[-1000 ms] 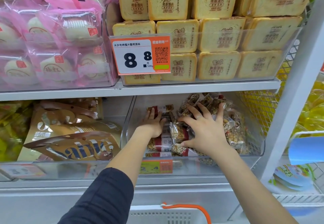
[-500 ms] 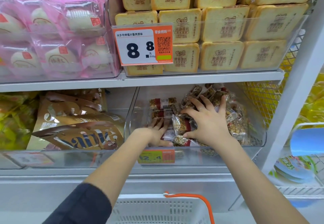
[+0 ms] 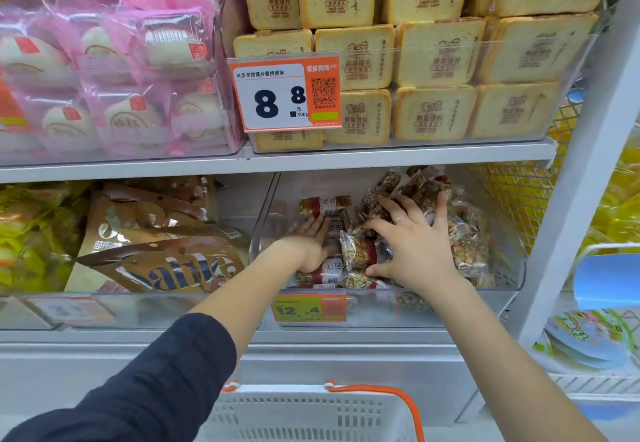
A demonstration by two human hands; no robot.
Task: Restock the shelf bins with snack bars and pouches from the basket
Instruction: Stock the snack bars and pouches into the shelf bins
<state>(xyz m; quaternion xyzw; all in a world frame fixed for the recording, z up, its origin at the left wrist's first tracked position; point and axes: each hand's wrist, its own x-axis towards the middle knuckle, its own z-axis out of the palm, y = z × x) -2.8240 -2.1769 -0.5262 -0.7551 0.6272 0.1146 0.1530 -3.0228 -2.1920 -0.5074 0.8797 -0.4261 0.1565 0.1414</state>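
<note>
Left hand [image 3: 308, 244] flat, fingers straight on snack bars [image 3: 325, 206] | right hand [image 3: 412, 244] spread, pressing pouches [image 3: 464, 244] | clear bin [image 3: 381, 310]

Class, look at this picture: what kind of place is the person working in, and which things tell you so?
Most likely a snack shop or supermarket aisle: an orange price tag clipped to a clear shelf bin, packaged toast slices stacked above, and a white shopping basket below.

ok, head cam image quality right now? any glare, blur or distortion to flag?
Head view: even store light, no hard shadows. Wide-angle bend shows in the leaning shelf post. Glare hazes the clear bin front and the pink bags. The 8.8 price tag reads sharp; both hands, left and right, look crisp, and the basket at the bottom is a bit soft.
</note>
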